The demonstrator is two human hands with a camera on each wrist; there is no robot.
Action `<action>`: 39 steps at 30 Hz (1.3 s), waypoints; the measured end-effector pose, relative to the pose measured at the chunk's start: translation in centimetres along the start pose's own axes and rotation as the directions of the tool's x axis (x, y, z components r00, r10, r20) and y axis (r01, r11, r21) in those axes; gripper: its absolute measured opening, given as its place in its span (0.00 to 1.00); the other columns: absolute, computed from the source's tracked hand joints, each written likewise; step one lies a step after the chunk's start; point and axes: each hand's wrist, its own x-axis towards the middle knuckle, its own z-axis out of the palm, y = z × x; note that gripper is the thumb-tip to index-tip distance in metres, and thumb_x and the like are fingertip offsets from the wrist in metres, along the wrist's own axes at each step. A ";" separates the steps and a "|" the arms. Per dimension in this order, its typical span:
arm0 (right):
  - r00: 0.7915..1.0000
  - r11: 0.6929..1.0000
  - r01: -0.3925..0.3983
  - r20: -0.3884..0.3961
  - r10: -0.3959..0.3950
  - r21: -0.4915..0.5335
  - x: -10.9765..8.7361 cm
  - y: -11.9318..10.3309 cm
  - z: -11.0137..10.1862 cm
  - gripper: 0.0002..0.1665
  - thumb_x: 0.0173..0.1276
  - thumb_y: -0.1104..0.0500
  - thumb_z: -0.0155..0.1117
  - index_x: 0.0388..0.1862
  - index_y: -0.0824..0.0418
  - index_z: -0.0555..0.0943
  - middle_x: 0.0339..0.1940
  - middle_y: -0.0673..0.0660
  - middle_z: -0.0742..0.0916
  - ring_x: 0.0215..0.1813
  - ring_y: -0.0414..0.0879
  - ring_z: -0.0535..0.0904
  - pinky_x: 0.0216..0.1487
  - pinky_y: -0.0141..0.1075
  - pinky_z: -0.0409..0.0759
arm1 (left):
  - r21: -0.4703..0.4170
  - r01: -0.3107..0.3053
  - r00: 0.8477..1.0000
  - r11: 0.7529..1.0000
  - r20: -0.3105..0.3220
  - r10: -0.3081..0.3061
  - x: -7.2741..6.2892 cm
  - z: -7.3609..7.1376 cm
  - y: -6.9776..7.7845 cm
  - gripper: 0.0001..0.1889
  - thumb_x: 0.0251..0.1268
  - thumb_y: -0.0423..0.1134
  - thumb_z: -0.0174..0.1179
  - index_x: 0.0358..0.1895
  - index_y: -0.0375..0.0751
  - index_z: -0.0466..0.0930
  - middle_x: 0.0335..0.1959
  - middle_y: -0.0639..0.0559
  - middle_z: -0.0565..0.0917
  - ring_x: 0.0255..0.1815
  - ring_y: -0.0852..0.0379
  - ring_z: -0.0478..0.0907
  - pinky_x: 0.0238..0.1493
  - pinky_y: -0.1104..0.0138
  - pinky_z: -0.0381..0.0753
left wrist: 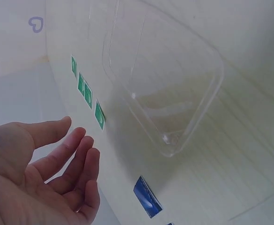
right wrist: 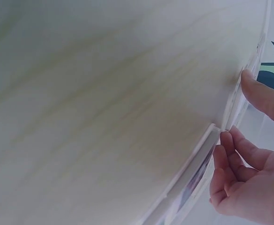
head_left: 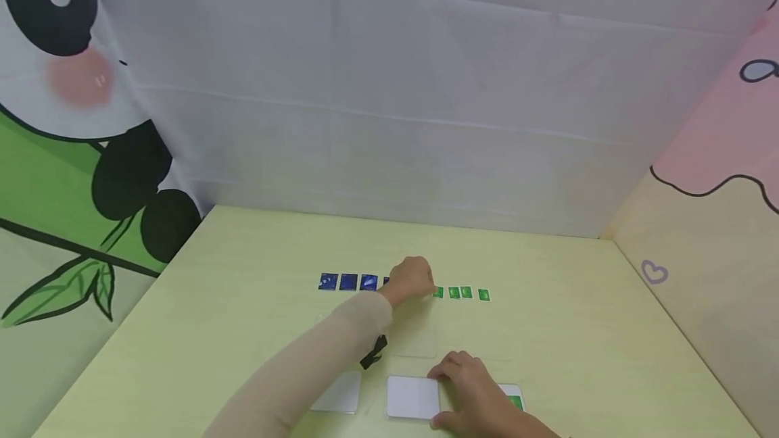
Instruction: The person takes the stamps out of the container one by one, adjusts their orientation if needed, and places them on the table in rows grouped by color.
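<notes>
My left hand [head_left: 412,279] reaches over the row of small cards, its loosely bent fingers beside the leftmost green card [head_left: 438,292]. Nothing shows between thumb and fingers in the left wrist view. Partly behind that hand lies a blue card [left wrist: 147,197]. My right hand [head_left: 475,394] holds a flat white-topped stack [head_left: 412,397] by its right side, thumb at the near corner and a fingertip at the far corner. In the right wrist view, the thumb [right wrist: 256,91] and fingers meet the stack's thin edge.
Blue cards [head_left: 349,282] continue the row leftward, and more green cards [head_left: 466,292] rightward. A clear plastic tray [left wrist: 174,117] lies between the row and the stacks. Another white stack [head_left: 339,394] is at left; a white-bordered one with a green picture [head_left: 514,400] is partly behind my right hand.
</notes>
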 end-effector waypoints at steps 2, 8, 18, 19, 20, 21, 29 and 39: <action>1.000 1.000 -0.001 -0.002 0.001 0.001 0.0 0.0 0.0 0.31 0.45 0.43 0.78 0.47 0.54 0.81 0.44 0.43 0.81 0.49 0.39 0.73 0.56 0.43 0.73 | -0.008 -0.004 1.000 1.000 0.002 0.004 -0.3 -0.1 0.1 0.06 0.56 0.39 0.66 0.31 0.40 0.87 0.28 0.52 0.87 0.21 0.62 0.72 0.21 0.73 0.67; 1.000 1.000 0.006 -0.013 -0.006 0.004 0.0 0.0 0.0 0.31 0.45 0.43 0.78 0.46 0.54 0.81 0.43 0.43 0.81 0.49 0.39 0.73 0.56 0.42 0.73 | 0.014 -0.018 1.000 1.000 0.003 0.018 -1.1 -0.2 0.2 0.05 0.55 0.39 0.66 0.29 0.41 0.85 0.25 0.54 0.83 0.21 0.61 0.73 0.24 0.71 0.72; 0.998 0.999 0.036 -0.047 -0.036 0.002 -0.1 0.2 0.1 0.30 0.44 0.44 0.79 0.45 0.54 0.81 0.42 0.42 0.81 0.48 0.38 0.73 0.54 0.41 0.73 | 0.002 -0.055 0.998 0.998 0.003 0.055 -2.9 -0.1 0.6 0.06 0.57 0.41 0.67 0.31 0.42 0.84 0.33 0.52 0.85 0.25 0.62 0.73 0.24 0.73 0.70; 0.998 0.999 0.036 -0.044 -0.035 0.003 -0.1 0.2 0.1 0.30 0.45 0.44 0.79 0.45 0.54 0.81 0.42 0.42 0.81 0.48 0.38 0.73 0.54 0.41 0.73 | 0.002 -0.058 0.998 0.998 0.004 0.058 -3.0 -0.1 0.6 0.06 0.57 0.41 0.67 0.32 0.42 0.84 0.33 0.52 0.85 0.25 0.62 0.73 0.25 0.72 0.70; 0.999 0.999 0.034 -0.041 -0.033 0.005 -0.1 0.1 0.1 0.30 0.45 0.44 0.79 0.45 0.54 0.81 0.42 0.42 0.81 0.48 0.38 0.73 0.54 0.40 0.73 | 0.001 -0.062 0.998 0.998 0.005 0.062 -3.1 -0.1 0.6 0.06 0.58 0.41 0.66 0.32 0.41 0.85 0.34 0.51 0.86 0.26 0.61 0.73 0.25 0.72 0.71; 0.999 0.999 0.032 -0.040 -0.032 0.007 -0.1 0.1 0.1 0.30 0.45 0.44 0.79 0.45 0.54 0.81 0.42 0.42 0.81 0.48 0.39 0.73 0.53 0.40 0.73 | -0.004 -0.064 0.998 0.998 0.006 0.064 -3.3 -0.1 0.5 0.07 0.58 0.41 0.66 0.33 0.41 0.85 0.34 0.51 0.86 0.26 0.61 0.73 0.26 0.72 0.71; 0.998 0.999 0.035 -0.053 -0.035 0.002 -0.2 0.0 0.0 0.30 0.44 0.45 0.79 0.45 0.54 0.81 0.42 0.42 0.81 0.49 0.39 0.73 0.54 0.40 0.73 | -0.018 -0.077 0.997 0.997 0.012 0.077 -4.0 -0.1 -0.1 0.07 0.59 0.41 0.66 0.31 0.41 0.85 0.31 0.51 0.85 0.26 0.60 0.73 0.27 0.71 0.72; 0.999 0.999 0.032 -0.039 -0.032 0.017 -0.4 -0.3 -0.4 0.30 0.44 0.44 0.79 0.45 0.55 0.81 0.42 0.43 0.81 0.48 0.38 0.73 0.53 0.40 0.73 | -0.071 -0.079 0.996 0.994 0.029 0.081 -5.9 0.1 -0.6 0.07 0.57 0.40 0.67 0.26 0.43 0.83 0.23 0.55 0.80 0.24 0.61 0.72 0.26 0.71 0.70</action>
